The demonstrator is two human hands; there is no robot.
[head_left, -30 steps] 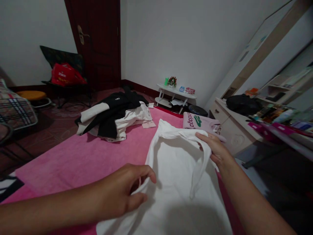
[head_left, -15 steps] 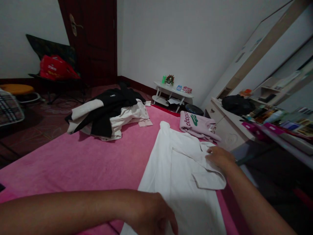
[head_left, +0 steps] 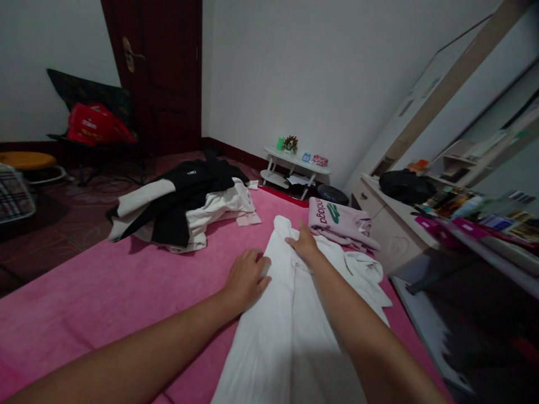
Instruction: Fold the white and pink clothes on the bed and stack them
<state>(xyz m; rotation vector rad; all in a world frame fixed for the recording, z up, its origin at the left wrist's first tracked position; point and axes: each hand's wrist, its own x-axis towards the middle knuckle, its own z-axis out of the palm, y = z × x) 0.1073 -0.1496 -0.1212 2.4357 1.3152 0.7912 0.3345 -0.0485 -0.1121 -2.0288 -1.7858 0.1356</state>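
A white shirt (head_left: 269,331) lies lengthwise on the pink bedspread (head_left: 202,269), its narrow collar end pointing away from me. My left hand (head_left: 247,280) rests at the shirt's left edge, fingers loosely bent and thumb apart from the index finger. Close to the collar end, my right hand (head_left: 304,244) has hold of the cloth, thumb on top and the other fingers partly hidden. Bunched white fabric spreads to the right of my right forearm. Just beyond it sits a folded pink garment (head_left: 337,219) with green and dark print.
A heap of black and white clothes (head_left: 177,202) lies at the bed's far left. A low white table (head_left: 290,160) stands by the wall. A cluttered dresser (head_left: 387,213) flanks the right side. A red bag (head_left: 99,124) sits on a folding chair near the door.
My left hand has moved up and away to the shirt's left edge. My right hand has shifted left to near the collar, and the flap on the right is now bunched.
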